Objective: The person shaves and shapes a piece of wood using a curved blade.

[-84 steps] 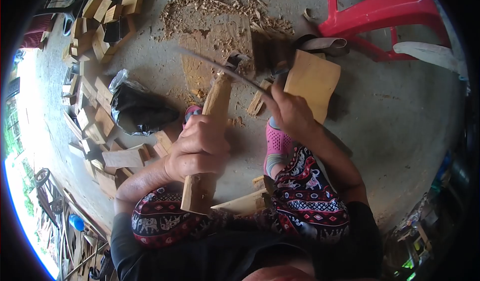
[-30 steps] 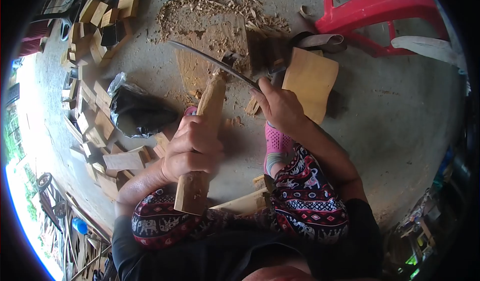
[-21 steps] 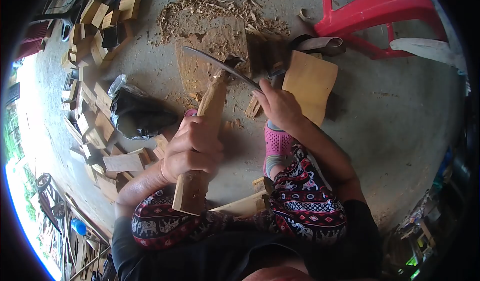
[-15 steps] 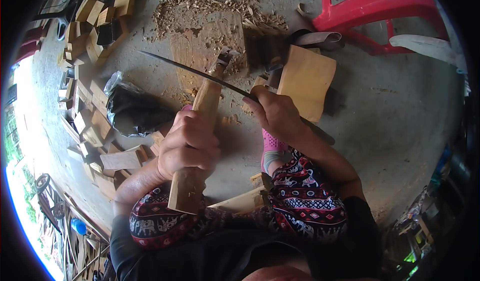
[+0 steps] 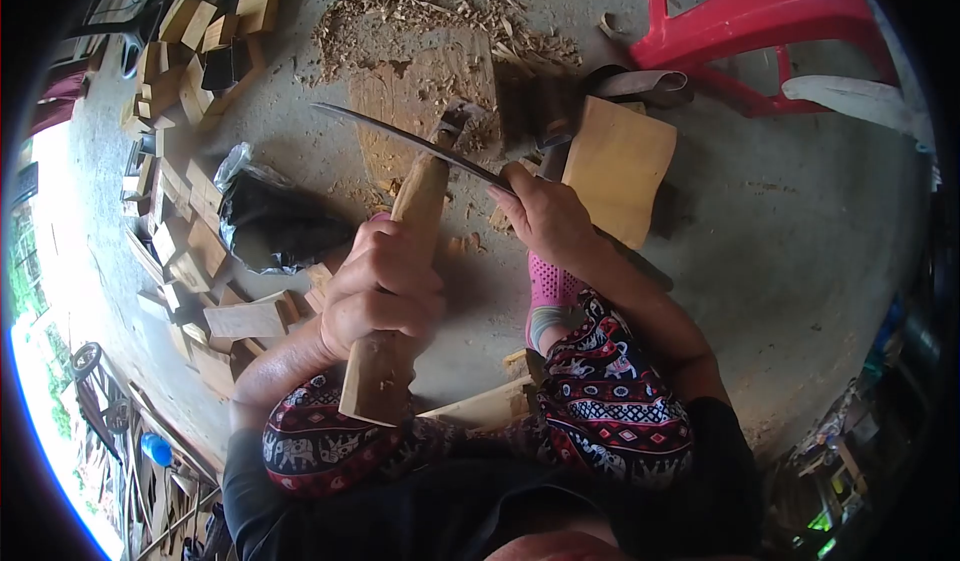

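My left hand [image 5: 382, 286] is wrapped round the middle of a pale, roughly shaped piece of wood [image 5: 420, 196], which slants up and away from my lap. In my right hand [image 5: 548, 216] is a long knife [image 5: 385, 133], its narrow dark blade pointing to the upper left. The blade crosses the far end of the wood; whether it touches cannot be told. Beneath my right forearm shows a dark length [image 5: 632, 259], apparently the knife's handle. Beyond the wood lies a chopping block [image 5: 390, 91] strewn with chips, with a small metal piece [image 5: 460, 116] on it.
Wood shavings [image 5: 400, 6] are heaped behind the block. Many cut wood blocks [image 5: 205, 251] lie on the left, near a black plastic bag [image 5: 275, 221]. A wavy-edged wood piece [image 5: 620, 171] stands right of centre. A red plastic chair [image 5: 750, 26] is at upper right.
The knife blade has shifted slightly right and down, its tip drawing back along the wood's far end. My left hand keeps its grip on the wood. The whole view has shifted slightly.
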### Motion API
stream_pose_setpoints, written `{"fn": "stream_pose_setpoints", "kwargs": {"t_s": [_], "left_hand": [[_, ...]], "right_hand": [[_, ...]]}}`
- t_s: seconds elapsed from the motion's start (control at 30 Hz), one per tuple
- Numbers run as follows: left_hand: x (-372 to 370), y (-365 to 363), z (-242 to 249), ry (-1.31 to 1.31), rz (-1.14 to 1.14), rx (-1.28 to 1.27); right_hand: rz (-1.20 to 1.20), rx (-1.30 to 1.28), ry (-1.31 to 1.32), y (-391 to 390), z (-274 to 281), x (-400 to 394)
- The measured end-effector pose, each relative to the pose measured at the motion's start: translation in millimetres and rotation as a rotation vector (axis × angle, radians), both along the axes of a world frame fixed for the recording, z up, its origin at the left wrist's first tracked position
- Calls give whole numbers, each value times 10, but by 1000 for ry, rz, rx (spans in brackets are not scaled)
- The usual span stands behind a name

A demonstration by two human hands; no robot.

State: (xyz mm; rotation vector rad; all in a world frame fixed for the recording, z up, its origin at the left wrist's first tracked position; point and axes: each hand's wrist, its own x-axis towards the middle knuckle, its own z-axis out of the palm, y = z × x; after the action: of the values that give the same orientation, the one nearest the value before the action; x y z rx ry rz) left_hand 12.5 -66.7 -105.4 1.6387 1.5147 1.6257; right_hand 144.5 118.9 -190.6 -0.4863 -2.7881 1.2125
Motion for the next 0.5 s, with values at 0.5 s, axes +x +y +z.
{"fn": "stream_pose_setpoints", "kwargs": {"t_s": [0.5], "left_hand": [[-14,-7,-17,26,-32,13]], "right_hand": [[-54,-4,35,116,93,16]]}}
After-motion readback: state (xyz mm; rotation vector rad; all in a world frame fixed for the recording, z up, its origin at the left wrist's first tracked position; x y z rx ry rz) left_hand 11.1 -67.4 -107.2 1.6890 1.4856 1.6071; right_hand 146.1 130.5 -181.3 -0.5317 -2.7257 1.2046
